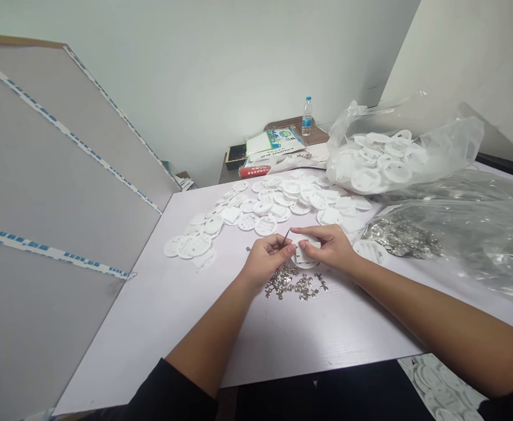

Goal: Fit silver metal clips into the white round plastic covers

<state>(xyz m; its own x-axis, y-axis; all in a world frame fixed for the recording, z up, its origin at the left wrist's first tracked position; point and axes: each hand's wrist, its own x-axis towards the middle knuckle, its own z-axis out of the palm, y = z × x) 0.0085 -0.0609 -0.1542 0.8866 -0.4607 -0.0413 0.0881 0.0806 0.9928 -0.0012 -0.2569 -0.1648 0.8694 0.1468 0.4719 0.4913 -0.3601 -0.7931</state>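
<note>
My left hand (262, 260) is closed, with a thin dark strip (286, 237) sticking up between its thumb and fingers; its exact kind is too small to make out. In my right hand (333, 248) a round white plastic disc (303, 262) is gripped between thumb and fingers. The left fingertips meet the disc's left edge, and the fingers partly cover it. Just below both hands lies a pile of small silvery metal clips (282, 283) on the pale table (186, 333). Behind the hands spread many similar white discs (265, 225).
A clear bag of white discs (396, 166) stands at the back right. Nearer, another bag holds small metal pieces (403, 237). Packets (274, 143) and a water bottle (307, 117) are at the back. A grey partition (63, 193) borders the left. More discs (440, 386) sit low at right.
</note>
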